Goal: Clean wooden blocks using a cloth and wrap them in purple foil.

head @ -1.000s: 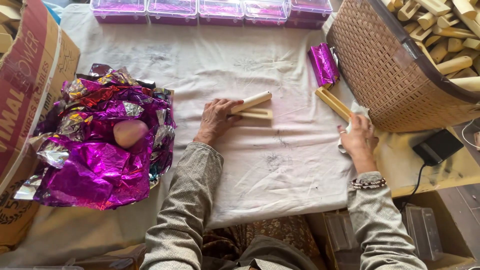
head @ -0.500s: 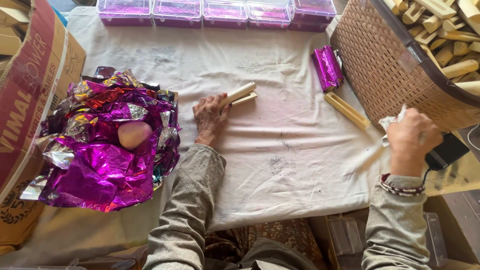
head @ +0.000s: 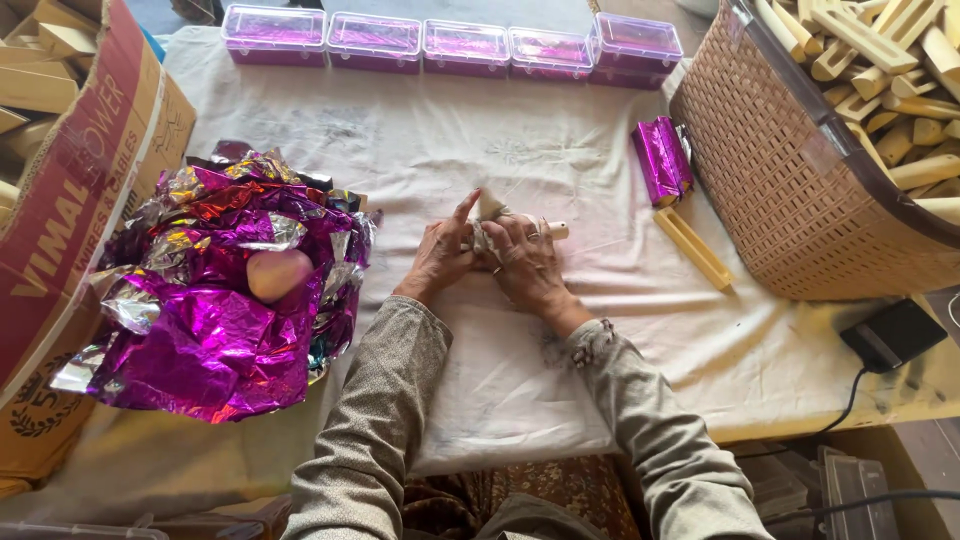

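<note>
Both hands, left (head: 440, 255) and right (head: 525, 262), now together on the wooden piece (head: 552, 231).

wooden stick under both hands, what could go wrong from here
The wooden stick is round, and only its end shows past the right hand and left hand; it might roll on the white cloth. The white scrap between the fingers could slip loose.

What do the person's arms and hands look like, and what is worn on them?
Both arms are covered by long sleeves of grey-beige fabric with a fine speckled pattern, loose and creased at the elbows. The left hand is bare, with no glove. The right hand is also bare and wears a ring on one finger. The sleeve cuffs reach to the wrists.
</note>
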